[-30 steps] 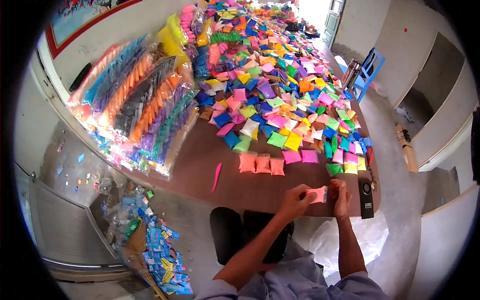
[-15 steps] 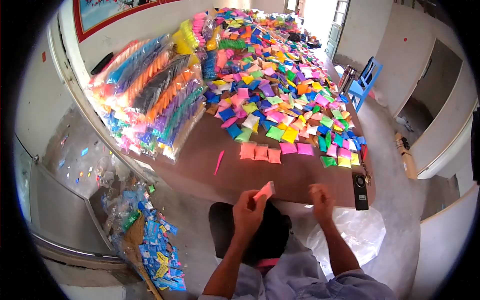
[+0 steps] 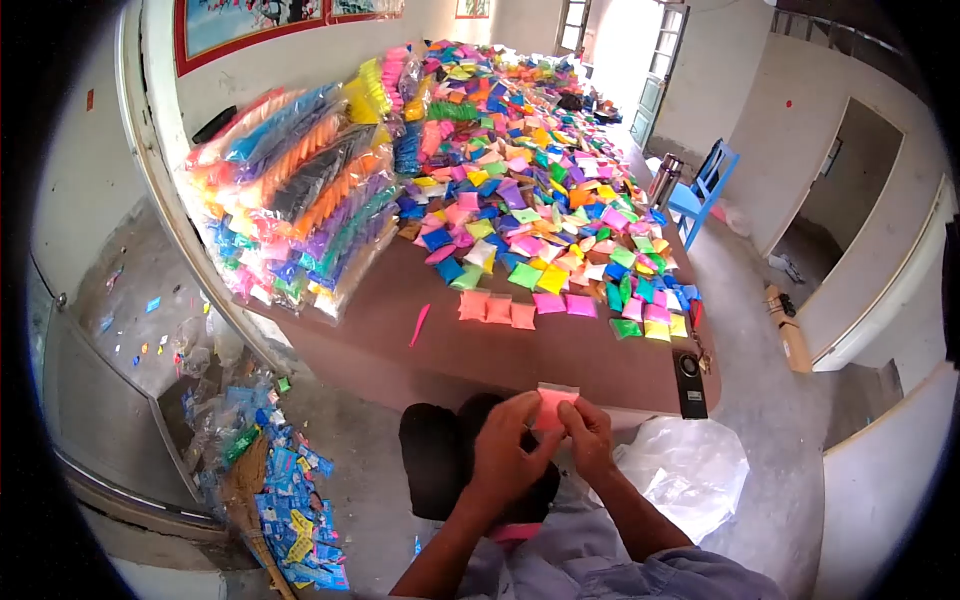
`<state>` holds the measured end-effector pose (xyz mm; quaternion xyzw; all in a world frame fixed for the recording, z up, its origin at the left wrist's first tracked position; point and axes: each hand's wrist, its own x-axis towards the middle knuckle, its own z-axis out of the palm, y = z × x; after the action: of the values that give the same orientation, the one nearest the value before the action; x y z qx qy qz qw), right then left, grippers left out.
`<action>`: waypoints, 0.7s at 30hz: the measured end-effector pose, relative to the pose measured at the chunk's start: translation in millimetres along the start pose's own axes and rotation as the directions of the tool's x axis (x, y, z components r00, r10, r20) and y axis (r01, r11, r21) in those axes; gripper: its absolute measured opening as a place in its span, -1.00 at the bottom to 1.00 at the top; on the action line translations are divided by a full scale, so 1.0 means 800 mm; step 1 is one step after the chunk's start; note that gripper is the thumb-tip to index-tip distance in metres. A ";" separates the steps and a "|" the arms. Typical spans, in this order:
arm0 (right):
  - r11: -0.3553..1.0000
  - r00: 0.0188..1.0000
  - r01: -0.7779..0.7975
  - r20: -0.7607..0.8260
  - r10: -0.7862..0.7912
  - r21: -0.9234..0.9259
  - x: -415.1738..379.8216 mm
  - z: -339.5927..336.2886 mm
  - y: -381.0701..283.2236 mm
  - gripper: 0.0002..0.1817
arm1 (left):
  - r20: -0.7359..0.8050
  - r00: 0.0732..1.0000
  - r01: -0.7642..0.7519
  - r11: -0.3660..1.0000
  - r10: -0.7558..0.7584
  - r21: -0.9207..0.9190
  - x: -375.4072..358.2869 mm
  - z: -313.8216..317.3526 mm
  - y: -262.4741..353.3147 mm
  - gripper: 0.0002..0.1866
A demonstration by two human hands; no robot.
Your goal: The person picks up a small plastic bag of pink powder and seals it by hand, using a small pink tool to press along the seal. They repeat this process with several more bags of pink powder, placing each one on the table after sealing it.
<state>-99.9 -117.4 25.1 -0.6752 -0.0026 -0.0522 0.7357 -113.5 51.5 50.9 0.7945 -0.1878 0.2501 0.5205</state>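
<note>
A coral-pink packet (image 3: 556, 408) is held between both hands, just over the table's front edge. My left hand (image 3: 508, 450) is closed on its left side, fingers curled. On its right side my right hand (image 3: 588, 438) pinches it with the thumb on its face. Beyond the hands, three coral packets (image 3: 497, 309) lie in a row on the brown table (image 3: 460, 355), with two magenta packets (image 3: 565, 305) to their right. A pink plastic strip (image 3: 420, 325) lies left of the row.
A heap of colourful packets (image 3: 530, 190) covers the table's far part. Long filled bags (image 3: 300, 190) are stacked at the left. A black device (image 3: 690, 385) lies at the right corner. Clear plastic (image 3: 690, 465) and blue wrappers (image 3: 295, 520) are on the floor. A blue chair (image 3: 705, 190) stands right.
My right hand has moved left and taken hold of the packet, which now faces upright between both hands. The camera view has shifted slightly.
</note>
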 end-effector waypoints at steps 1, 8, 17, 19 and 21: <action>0.997 0.996 0.057 0.077 -0.052 -0.061 -0.001 0.001 -0.007 -0.77 | 0.006 1.000 -0.003 1.000 0.003 0.001 0.002 -0.004 -0.001 -0.47; 0.987 0.963 0.160 0.218 -0.161 0.021 -0.001 0.024 -0.030 -0.81 | 0.105 0.915 0.395 0.814 -0.389 -0.426 0.028 -0.031 0.028 -0.76; 0.972 0.981 0.043 0.176 -0.086 0.233 -0.004 0.023 -0.060 -0.83 | -0.005 1.000 0.022 0.998 -0.022 0.066 0.033 -0.027 0.040 -0.83; 0.964 0.985 0.047 0.146 -0.088 0.263 0.000 0.014 -0.052 -0.83 | 0.052 0.978 0.207 0.968 -0.202 -0.138 0.039 -0.022 0.052 -0.82; 0.954 0.989 0.052 0.116 -0.089 0.294 0.005 0.006 -0.050 -0.83 | 0.082 0.972 0.232 0.955 -0.220 -0.183 0.047 -0.015 0.057 -0.82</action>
<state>-99.1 -116.3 65.8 -0.5614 -0.0814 -0.0342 0.8228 -111.4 43.6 110.8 0.7642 -0.1347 0.1455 0.6138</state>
